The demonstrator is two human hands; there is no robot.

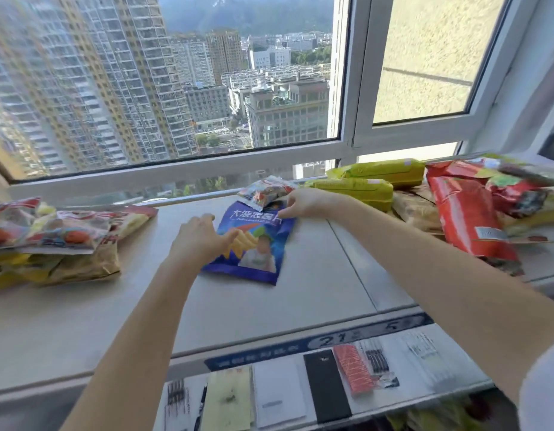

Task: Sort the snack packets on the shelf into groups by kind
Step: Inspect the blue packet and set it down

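Hands (left [201, 241], right [303, 202]) touch blue packet [254, 244] on shelf [316, 275].

Pale shelf [316, 275] carries blue packet [251, 244] between 2 snack piles.

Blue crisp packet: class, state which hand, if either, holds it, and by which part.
The right hand pinches the glossy blue crisp packet at its top edge; the left hand rests on its left side.

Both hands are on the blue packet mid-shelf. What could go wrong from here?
1. The small white and red packet overlaps the blue packet's top edge, by the right hand; moving the blue one may drag it along.
2. The long red packet lies angled toward the shelf front; a nudge might push it off.
3. The left hand rests loosely, so its grip may slip.
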